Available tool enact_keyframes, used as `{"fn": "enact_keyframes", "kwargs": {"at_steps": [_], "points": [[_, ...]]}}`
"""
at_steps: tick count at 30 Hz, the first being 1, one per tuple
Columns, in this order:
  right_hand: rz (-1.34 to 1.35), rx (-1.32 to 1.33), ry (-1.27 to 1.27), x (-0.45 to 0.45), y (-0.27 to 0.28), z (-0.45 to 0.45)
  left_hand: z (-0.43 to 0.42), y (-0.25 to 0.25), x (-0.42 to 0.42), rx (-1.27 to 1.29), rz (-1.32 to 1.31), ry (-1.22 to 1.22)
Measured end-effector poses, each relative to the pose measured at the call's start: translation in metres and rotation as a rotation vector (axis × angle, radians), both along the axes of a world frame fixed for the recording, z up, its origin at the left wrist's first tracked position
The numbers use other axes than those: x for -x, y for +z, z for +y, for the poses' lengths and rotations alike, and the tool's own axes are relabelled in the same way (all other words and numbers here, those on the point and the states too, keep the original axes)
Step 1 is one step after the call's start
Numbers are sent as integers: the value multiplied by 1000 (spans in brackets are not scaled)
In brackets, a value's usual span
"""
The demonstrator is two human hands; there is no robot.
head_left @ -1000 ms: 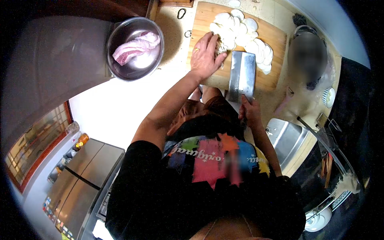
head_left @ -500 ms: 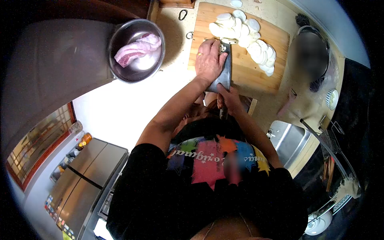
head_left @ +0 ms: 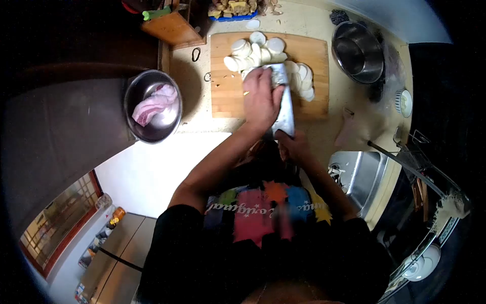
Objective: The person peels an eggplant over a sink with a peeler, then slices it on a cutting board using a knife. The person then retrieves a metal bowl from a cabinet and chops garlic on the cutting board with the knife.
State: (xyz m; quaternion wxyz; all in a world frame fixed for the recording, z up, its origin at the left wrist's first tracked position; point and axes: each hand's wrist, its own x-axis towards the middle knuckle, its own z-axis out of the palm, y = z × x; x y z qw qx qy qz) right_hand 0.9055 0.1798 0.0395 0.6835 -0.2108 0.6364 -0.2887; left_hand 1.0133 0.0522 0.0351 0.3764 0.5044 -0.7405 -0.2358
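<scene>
My right hand (head_left: pixel 293 145) is wrapped around the handle of a cleaver (head_left: pixel 284 109), whose broad bright blade points away from me over the cutting board (head_left: pixel 316 58). My left hand (head_left: pixel 261 101) lies along the left side of the blade, fingers stretched forward and thumb apart on the blade's face. Small pale bits cling near the far end of the blade. Thin round white slices (head_left: pixel 243 52) of a root vegetable, apparently radish, are heaped beyond my left fingertips. More overlapping white slices (head_left: pixel 305 81) lie right of the blade, which hides part of them.
Raw meat (head_left: pixel 154 105) sits in a metal pot (head_left: pixel 130 119) at left. An empty metal basin (head_left: pixel 358 53) stands at back right, with a small bowl (head_left: pixel 403 103) near the wall. The sink (head_left: pixel 372 175) is at right. A wooden knife block (head_left: pixel 174 28) and a blue tray (head_left: pixel 233 18) stand behind.
The view has shifted, bringing the knife block and blue tray into sight. The cleaver blade has tilted and now catches bright light. My left hand stays beside it, nearer the slices.
</scene>
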Motion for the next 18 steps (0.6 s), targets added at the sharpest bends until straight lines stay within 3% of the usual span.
{"fn": "enact_keyframes", "kwargs": {"at_steps": [3,4,8,10,12,16,18], "points": [[-13,47,-230,33,29,-11,-25,34,53,2,48,-175],[92,15,-255,50,30,-13,-32,44,74,48,32,-223],[36,255,-458,104,62,-32,-53,54,164,123,70,-358],[247,237,-517,122,85,-42,-62,46,211,65,165,-411],[165,271,-546,151,84,-39,-71,44,249,-26,314,-339],[276,125,-627,179,94,-32,-101,29,294,-202,50,-216],[179,119,-651,197,82,-25,-105,22,297,-191,24,-99]]}}
